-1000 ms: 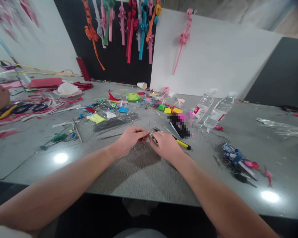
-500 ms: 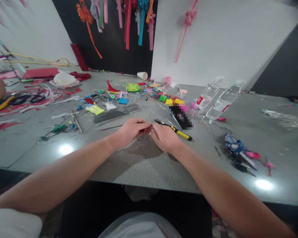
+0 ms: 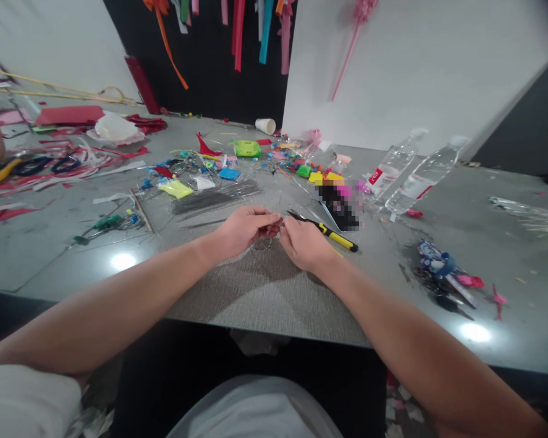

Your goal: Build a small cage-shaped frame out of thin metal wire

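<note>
My left hand (image 3: 244, 231) and my right hand (image 3: 305, 244) meet above the table, fingertips almost touching. Both are closed in a pinch on a thin wire, whose loop (image 3: 262, 244) hangs just below the left fingers. What lies right between the fingertips is too small to make out. Beside my right hand rest yellow-and-black pliers (image 3: 340, 239), their dark tip partly behind the knuckles. Beyond my left hand a bundle of thin dark wires (image 3: 214, 199) lies spread on the table.
Two clear water bottles (image 3: 422, 182) stand at the right, behind a dark blurred-out object (image 3: 340, 207). Colourful clay packets (image 3: 246, 148) and bits fill the back. At left lie a thin stick (image 3: 141, 210), scissors (image 3: 66, 164) and red-white strips. A patterned bundle (image 3: 438, 264) lies right.
The view has tilted down slightly, so the surroundings sit a little higher. Both hands stay together in the same pinch on the wire, with hardly any movement.
</note>
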Tool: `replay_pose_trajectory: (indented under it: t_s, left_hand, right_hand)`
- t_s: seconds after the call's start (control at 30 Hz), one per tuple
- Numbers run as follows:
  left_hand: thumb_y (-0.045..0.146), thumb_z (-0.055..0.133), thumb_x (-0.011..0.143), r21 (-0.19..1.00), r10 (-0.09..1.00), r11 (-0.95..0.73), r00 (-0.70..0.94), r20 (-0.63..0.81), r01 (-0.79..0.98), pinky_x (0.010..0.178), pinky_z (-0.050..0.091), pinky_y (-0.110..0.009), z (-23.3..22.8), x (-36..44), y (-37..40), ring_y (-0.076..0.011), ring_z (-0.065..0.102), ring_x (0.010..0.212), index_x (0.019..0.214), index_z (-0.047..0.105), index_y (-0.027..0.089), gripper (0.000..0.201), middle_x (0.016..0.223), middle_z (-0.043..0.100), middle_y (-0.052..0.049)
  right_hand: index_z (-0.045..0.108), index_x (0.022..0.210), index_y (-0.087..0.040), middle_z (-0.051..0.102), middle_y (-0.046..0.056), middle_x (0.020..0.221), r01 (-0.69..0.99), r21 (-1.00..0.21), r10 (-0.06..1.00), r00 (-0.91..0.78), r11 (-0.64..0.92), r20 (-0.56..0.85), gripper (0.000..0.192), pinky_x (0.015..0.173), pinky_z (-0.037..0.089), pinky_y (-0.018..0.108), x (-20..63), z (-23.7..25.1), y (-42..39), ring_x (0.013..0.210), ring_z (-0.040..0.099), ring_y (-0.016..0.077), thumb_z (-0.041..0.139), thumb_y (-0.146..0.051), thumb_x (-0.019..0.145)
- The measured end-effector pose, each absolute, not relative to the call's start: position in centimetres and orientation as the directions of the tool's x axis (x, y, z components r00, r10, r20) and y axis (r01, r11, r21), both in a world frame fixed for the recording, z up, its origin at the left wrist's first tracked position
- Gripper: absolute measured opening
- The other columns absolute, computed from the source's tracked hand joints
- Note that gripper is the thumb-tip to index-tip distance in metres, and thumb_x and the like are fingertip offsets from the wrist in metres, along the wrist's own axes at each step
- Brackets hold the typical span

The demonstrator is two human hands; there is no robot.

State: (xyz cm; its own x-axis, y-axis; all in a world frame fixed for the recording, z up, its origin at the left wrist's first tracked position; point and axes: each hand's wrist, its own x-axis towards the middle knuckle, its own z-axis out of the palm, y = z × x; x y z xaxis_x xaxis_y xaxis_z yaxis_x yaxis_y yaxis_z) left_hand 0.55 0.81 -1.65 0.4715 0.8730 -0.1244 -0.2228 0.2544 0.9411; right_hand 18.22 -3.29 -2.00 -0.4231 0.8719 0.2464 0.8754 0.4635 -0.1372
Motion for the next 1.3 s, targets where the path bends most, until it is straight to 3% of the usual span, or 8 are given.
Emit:
replay_pose_trajectory:
  t_s: [0.4,1.3]
  left_hand:
    - [0.022,0.08,0.083,0.933,0.88,0.249,0.462,-0.105,-0.261,0.069,0.05,-0.024,-1.6,0.5,0.8,-0.0108,0.064,0.069,0.073,0.073,0.01,0.017,0.073,0.069,-0.006]
    - [0.025,0.082,0.081,0.926,0.864,0.285,0.485,-0.136,-0.249,0.066,0.05,-0.023,-1.8,0.5,0.9,-0.0103,0.062,0.068,0.071,0.074,0.012,0.018,0.071,0.067,-0.004]
  right_hand:
    - [0.055,0.1,-0.015,0.072,0.013,0.089,0.864,-0.163,0.858,-0.415,0.476,0.303,0.027,0.065,0.031,0.034,18.1,-2.3,-3.0,0.073,0.063,0.0233,0.031,-0.027,0.104]
    - [0.054,0.094,-0.017,0.071,0.013,0.085,0.852,-0.2,0.84,-0.387,0.483,0.38,0.024,0.065,0.034,0.034,17.6,-3.1,-3.3,0.071,0.061,0.0233,0.033,-0.026,0.101]
